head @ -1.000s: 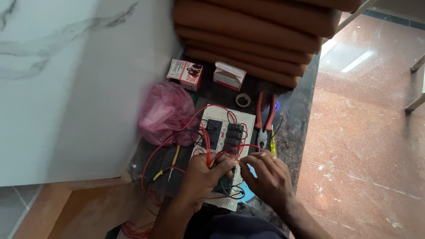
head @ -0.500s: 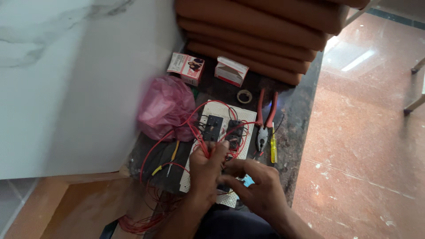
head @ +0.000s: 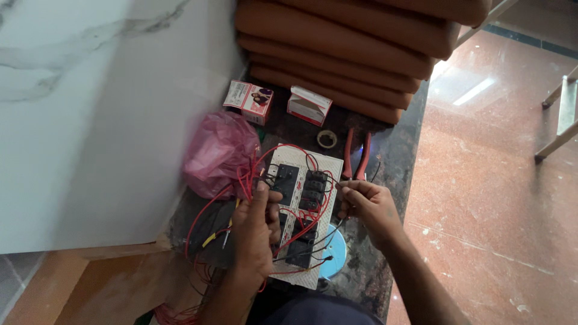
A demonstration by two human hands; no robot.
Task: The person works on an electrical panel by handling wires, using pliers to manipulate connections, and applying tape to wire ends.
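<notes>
The white switch panel (head: 301, 210) lies face down on the dark counter (head: 397, 174). The left hand (head: 256, 232) presses flat on it; the right hand (head: 367, 204) pinches a red wire (head: 328, 201) at its right edge (pliers (head: 356, 155) just beyond). Tugging might loosen a terminal.

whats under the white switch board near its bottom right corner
A light blue round disc pokes out from under the white switch board on the dark counter. The board covers most of it, so what it is cannot be told.
</notes>
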